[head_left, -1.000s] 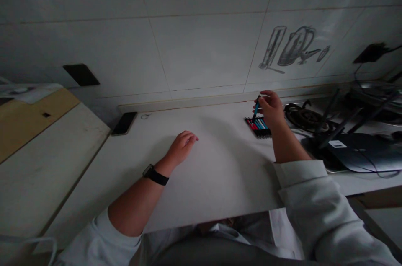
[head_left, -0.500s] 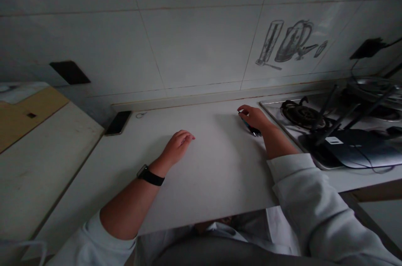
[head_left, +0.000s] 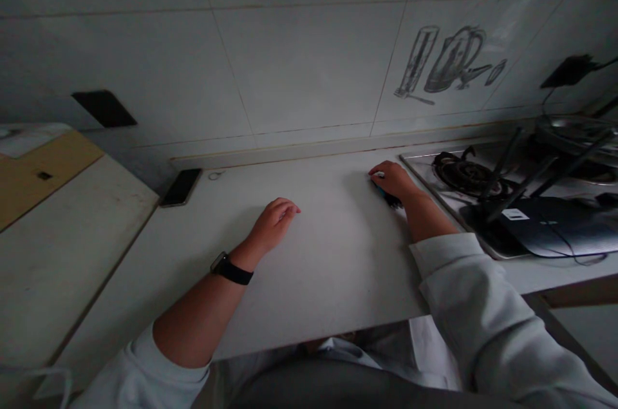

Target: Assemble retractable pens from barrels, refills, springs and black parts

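Observation:
My right hand (head_left: 393,180) lies low on the white counter (head_left: 328,267), its fingers curled down over a set of coloured pens (head_left: 392,201). Only a dark edge with a bit of blue shows under the palm. My left hand (head_left: 274,223) rests palm down on the counter near the middle, fingers loosely bent, holding nothing. A black watch (head_left: 230,269) sits on that wrist. Both sleeves are white.
A dark phone (head_left: 181,187) lies at the back left by the wall. A gas stove burner (head_left: 463,174) is right of my right hand, with a black router (head_left: 545,225) and its antennas on the stove. The tiled wall carries a pencil drawing (head_left: 449,64). A lower wooden surface (head_left: 43,171) is at the left.
My right hand, which held a blue pen upright above the pen set, has come down onto the pens and now covers them. My left hand has stayed in place.

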`<state>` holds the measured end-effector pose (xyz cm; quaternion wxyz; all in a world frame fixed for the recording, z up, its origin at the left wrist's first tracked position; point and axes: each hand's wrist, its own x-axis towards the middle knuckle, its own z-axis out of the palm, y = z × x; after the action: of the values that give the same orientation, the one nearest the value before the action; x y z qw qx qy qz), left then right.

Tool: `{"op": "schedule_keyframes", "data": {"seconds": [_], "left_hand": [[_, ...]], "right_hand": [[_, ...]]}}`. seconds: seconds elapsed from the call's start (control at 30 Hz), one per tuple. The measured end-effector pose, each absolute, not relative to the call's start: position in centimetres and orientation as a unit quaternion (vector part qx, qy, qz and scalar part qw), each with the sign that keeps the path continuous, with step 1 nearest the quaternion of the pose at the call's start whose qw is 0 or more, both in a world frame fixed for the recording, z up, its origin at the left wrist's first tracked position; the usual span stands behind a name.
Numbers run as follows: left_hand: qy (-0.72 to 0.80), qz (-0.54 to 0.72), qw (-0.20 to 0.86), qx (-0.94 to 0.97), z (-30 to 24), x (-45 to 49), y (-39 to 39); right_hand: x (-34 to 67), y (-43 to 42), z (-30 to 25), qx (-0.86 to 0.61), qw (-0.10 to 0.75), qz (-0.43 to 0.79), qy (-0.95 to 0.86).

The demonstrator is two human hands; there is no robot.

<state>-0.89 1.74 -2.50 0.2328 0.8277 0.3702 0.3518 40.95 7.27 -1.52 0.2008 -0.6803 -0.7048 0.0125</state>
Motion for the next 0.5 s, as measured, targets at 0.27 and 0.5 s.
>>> {"op": "schedule_keyframes", "data": {"seconds": [0.27,0.5], "left_hand": [[0.368,0.351,0.232,0.829,-2.32,-0.88,1.68],[0.373,0.343,0.227,0.832,-2.21,-0.77,1.58]], "right_hand": [[41.81,7.66,-2.20,-0.676,0.184,-0.009,-0.713],[41.69,7.42,-1.34,-0.667,0.259,-0.030,-0.698]]}}
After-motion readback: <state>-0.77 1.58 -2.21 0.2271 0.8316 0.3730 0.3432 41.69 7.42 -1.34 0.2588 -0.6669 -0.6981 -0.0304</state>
